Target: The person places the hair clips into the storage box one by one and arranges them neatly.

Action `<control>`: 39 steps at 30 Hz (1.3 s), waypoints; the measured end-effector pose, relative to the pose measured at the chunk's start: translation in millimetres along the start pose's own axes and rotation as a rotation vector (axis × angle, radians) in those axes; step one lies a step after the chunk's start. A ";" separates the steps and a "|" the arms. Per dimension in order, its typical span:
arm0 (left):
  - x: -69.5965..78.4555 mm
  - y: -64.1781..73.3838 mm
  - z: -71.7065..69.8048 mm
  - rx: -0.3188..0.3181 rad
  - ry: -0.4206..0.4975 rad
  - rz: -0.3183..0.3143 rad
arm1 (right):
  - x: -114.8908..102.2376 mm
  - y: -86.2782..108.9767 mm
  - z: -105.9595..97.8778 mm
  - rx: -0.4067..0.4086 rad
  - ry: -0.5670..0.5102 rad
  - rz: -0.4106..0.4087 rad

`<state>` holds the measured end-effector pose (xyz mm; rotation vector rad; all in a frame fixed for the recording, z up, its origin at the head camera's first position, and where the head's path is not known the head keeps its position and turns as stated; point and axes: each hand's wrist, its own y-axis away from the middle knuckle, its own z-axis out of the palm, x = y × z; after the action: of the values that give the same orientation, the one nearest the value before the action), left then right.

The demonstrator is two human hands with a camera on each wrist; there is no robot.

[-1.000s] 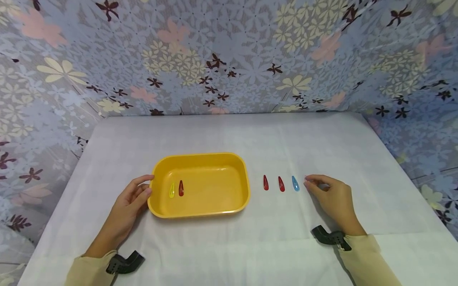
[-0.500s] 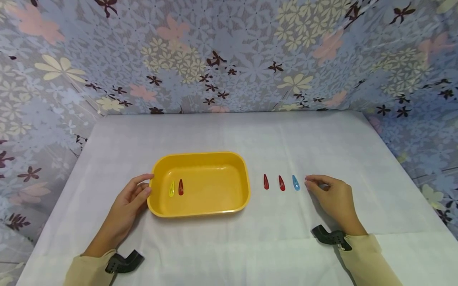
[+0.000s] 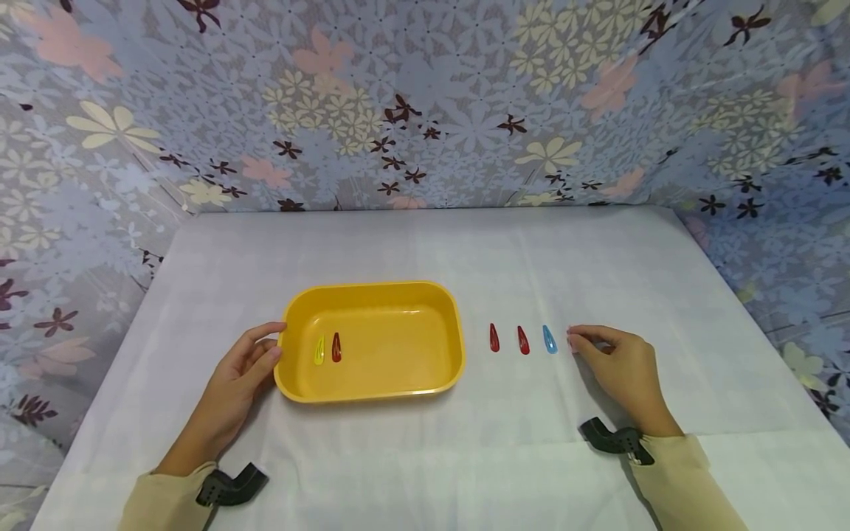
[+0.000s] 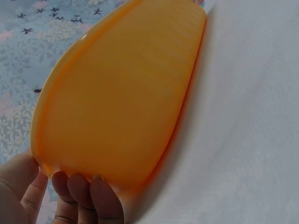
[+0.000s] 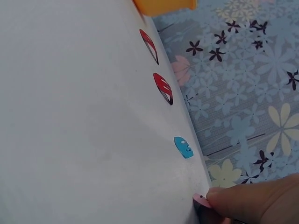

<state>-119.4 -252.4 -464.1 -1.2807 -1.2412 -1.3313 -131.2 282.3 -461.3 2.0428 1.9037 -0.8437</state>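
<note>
My left hand (image 3: 239, 372) holds the left end of a yellow plastic tray (image 3: 372, 397), its fingertips at the rim. In the left wrist view, curled fingers (image 4: 106, 198) press the tray's outer wall. Inside the tray lie a yellow snap hair clip (image 3: 319, 350) and a dark red hair clip (image 3: 336, 347). To the right, my right hand (image 3: 617, 365) pinches a small pink hair clip (image 5: 201, 200) between thumb and fingers, mostly covered by them. Beside it on the cloth lies a blue hair clip (image 3: 550, 339). Two red hair clips, one (image 3: 523, 340) and another (image 3: 494, 338), continue the row.
A white cloth (image 3: 425, 472) covers the table. Floral fabric (image 3: 425, 103) hangs behind and along both sides. Each wrist carries a black camera mount, one (image 3: 232, 487) on the left and one (image 3: 614, 439) on the right.
Almost nothing moves. Slightly more of the pink hair clip shows at my right fingertips; my left hand stays at the tray.
</note>
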 end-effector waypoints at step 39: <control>2.8 -0.6 3.1 0.040 -0.076 -0.058 | -24.4 -5.9 -14.2 0.031 -0.385 0.273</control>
<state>-119.9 -249.1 -461.5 -1.2856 -1.3602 -1.3027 -133.1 270.1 -435.2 1.9256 1.3824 -1.1021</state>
